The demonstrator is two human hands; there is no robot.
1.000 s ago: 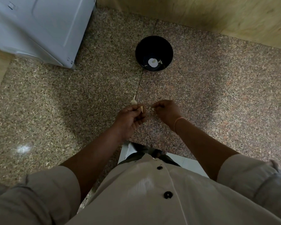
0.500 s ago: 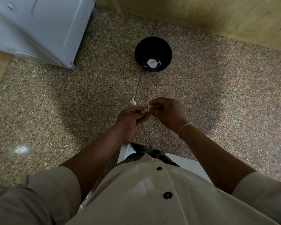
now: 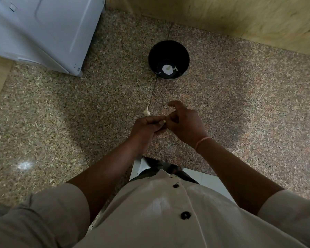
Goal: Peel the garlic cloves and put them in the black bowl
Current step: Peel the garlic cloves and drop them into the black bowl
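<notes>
Garlic clove (image 3: pixel 162 121), a small pale tip, sits pinched between thumb and curled fingers of the left grip (image 3: pixel 147 129), above the near part of the speckled stone surface (image 3: pixel 79 113). The right grip (image 3: pixel 184 124) meets it from the other side, thumb and a bent finger nipping the exposed end, while its forefinger (image 3: pixel 172 103) sticks up free. A thin pink band (image 3: pixel 203 141) circles that wrist. Just beyond the left knuckles a whole garlic bulb (image 3: pixel 146 112) lies on the surface. Farther back, well apart from both hands, stands the black bowl (image 3: pixel 154 56) with white pieces (image 3: pixel 167 68) at its bottom. A white appliance (image 3: pixel 43 29) fills the far left corner, against a wooden wall (image 3: pixel 240 15). A second ago the two hands were slightly apart; now they touch at the clove, and the forefinger has lifted.
</notes>
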